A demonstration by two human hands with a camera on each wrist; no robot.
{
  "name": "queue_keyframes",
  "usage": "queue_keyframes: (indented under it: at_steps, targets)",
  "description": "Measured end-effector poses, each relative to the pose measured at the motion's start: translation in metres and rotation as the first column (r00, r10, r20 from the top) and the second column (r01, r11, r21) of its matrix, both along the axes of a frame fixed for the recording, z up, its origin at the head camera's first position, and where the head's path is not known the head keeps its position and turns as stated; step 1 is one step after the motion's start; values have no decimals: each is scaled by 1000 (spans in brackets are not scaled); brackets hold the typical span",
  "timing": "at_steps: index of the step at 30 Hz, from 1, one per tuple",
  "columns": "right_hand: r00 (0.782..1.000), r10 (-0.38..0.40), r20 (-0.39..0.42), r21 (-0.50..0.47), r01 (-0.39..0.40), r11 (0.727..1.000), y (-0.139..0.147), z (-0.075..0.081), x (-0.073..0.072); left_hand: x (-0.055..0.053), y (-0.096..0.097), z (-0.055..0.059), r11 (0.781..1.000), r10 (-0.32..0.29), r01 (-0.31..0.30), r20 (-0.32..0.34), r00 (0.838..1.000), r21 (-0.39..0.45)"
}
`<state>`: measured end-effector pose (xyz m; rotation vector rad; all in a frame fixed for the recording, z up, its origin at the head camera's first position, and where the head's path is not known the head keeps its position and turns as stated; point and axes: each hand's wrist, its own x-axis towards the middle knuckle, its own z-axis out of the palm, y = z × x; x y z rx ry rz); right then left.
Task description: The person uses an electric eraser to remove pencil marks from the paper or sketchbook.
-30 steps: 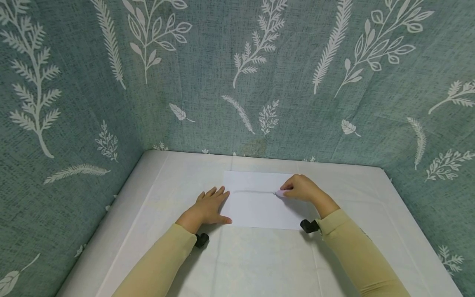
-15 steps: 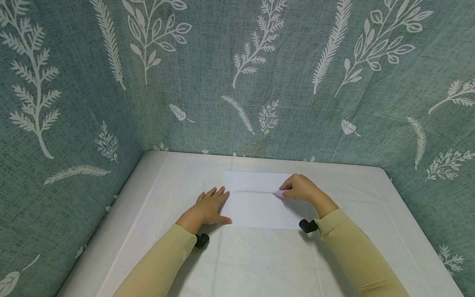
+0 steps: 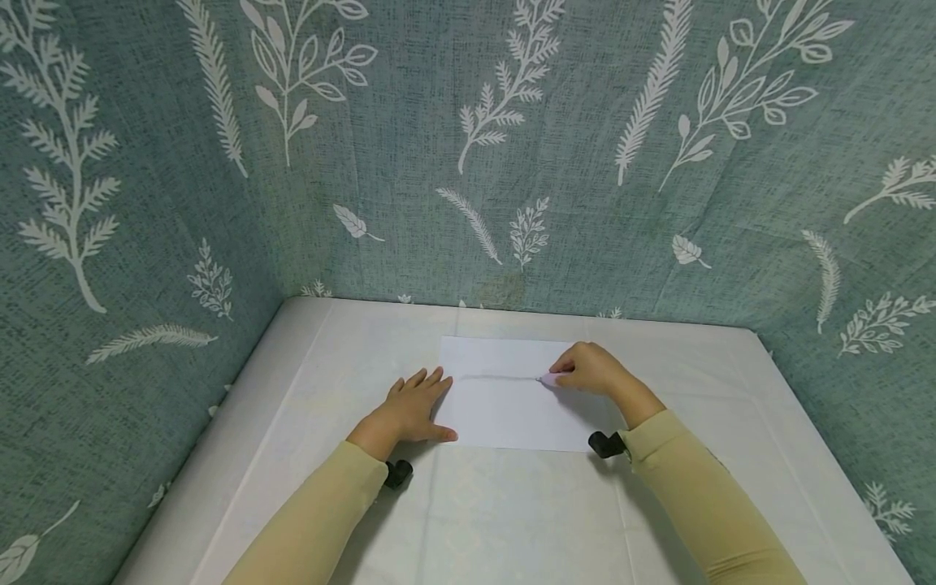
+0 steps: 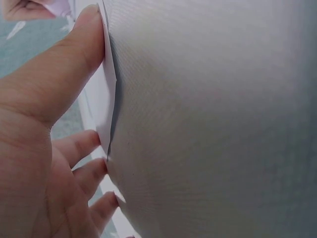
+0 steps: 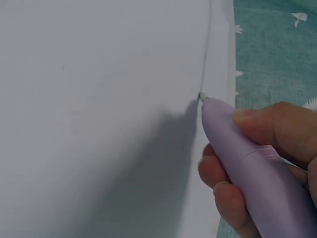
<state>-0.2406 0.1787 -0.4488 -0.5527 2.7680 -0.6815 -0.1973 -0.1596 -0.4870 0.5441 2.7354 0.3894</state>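
The thick, rounded, lilac pen-shaped tool had a smooth, plastic-looking body, a fine seam with short pale marks, and a narrow grey tip. The person's right hand pinched it, the tip meeting the rectangular white paper sheet at the end of a thin grey line. The sheet lay on the white-covered table; the left hand, fingers spread and grasping nothing, touched its left edge.

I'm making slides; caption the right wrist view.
Right hand holds a lilac tool, tip at faint line on white paper.
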Motion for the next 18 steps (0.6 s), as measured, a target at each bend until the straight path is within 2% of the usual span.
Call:
queue_keyframes:
  at_steps: [8, 15, 18]
  targets:
    - [999, -35, 1, 14, 35, 999, -1, 3, 1, -1, 0, 0, 1000, 6, -6, 2, 1000, -12]
    - [1000, 1, 17, 1, -1, 1000, -2, 1, 0, 1, 0, 1, 1000, 2, -2, 0, 1000, -10]
    - [1000, -17, 16, 5, 17, 1000, -2, 3, 2, 1, 0, 1, 1000, 1, -1, 2, 1000, -7]
